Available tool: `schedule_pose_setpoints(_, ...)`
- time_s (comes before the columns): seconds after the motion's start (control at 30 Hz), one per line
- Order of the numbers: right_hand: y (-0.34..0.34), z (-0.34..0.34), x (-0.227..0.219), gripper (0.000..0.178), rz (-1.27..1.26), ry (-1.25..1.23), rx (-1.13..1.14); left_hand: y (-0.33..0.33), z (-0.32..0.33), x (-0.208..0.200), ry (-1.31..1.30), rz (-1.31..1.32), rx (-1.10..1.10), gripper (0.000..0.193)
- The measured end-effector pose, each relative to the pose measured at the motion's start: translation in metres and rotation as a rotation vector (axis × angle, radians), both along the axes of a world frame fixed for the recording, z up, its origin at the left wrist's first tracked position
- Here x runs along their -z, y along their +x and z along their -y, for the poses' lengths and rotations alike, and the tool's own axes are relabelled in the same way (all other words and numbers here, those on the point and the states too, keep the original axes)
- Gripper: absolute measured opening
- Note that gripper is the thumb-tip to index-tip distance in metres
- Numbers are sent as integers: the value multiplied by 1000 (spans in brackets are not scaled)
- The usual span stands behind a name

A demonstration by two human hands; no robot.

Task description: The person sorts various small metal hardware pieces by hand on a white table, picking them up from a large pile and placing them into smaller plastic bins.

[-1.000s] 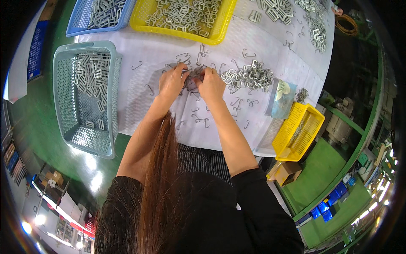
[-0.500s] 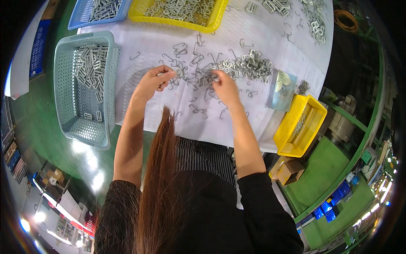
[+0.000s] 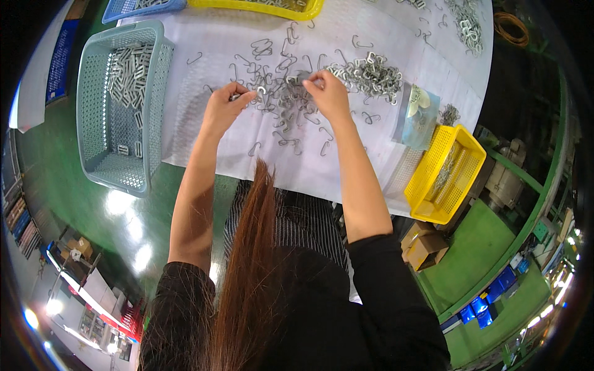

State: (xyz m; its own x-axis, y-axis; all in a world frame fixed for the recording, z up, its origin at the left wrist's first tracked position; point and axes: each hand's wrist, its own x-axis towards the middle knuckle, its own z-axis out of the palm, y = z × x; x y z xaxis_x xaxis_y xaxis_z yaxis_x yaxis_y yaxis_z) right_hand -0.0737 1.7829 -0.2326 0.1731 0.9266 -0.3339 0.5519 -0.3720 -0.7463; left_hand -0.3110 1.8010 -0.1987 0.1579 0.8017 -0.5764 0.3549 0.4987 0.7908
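My left hand [image 3: 224, 112] is closed over the white-covered table, thumb and forefinger pinched at a small bright metal piece [image 3: 260, 91]. Across from it, my right hand [image 3: 332, 98] is closed in a pinch too. A blurred grey bit shows by its fingertips, too unclear to name. Between and below both hands lie loose bent-wire metal hooks [image 3: 288, 141], scattered singly and in tangles. Just beyond the right hand is a dense heap of shiny metal hooks [image 3: 374, 75].
On the left stands a grey-blue basket [image 3: 156, 93] holding slotted metal buckles [image 3: 130, 74]. A yellow tray [image 3: 260, 7] and a blue basket [image 3: 117, 11] sit at the far edge. To the right are a clear plastic bag [image 3: 416, 127] and a yellow basket [image 3: 463, 170].
The whole table has shifted upward in the picture. My right hand has moved farther out, close to the heap's left end; my left hand stays pinched.
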Motion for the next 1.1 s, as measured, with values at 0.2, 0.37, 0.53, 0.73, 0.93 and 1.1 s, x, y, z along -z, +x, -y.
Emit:
schedule_pose_setpoints(0.2,-25,-23,10,23,379,-48,-232,10,6,17,298,-279,-103,29)
schedule_pose_setpoints(0.37,29,-6,2,28,54,-74,51,44,20,20,434,-381,72,31)
schedule_pose_setpoints(0.53,53,29,-6,24,-415,-182,348,76,36,38,427,-559,273,24)
schedule_pose_setpoints(0.73,82,63,-15,20,-887,-292,418,63,25,29,218,-170,195,20)
schedule_pose_setpoints(0.93,57,46,-38,14,-1167,-247,300,34,11,23,151,-333,375,21)
schedule_pose_setpoints(1.1,18,23,-10,17,38,-144,-16,38,-2,0,-227,285,117,22)
